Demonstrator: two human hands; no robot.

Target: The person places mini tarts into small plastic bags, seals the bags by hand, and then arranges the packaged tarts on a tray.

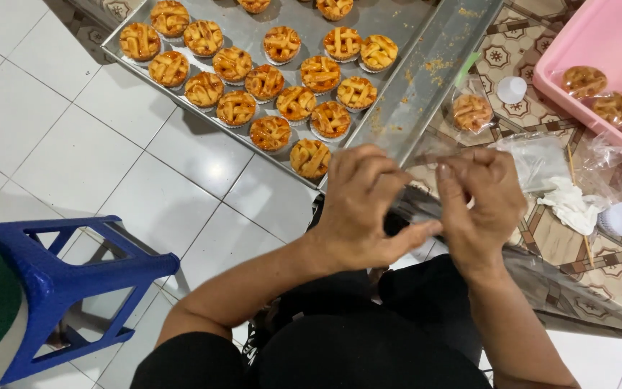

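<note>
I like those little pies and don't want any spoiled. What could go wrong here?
1. The metal tray seems to stick out past the patterned table over the floor; a bump from the hands could tip the lattice tarts nearest its edge.
2. The left hand and right hand pinch a thin clear plastic bag; it might tear or slip.
3. Crumbs on the tray could stick to bags.
</note>
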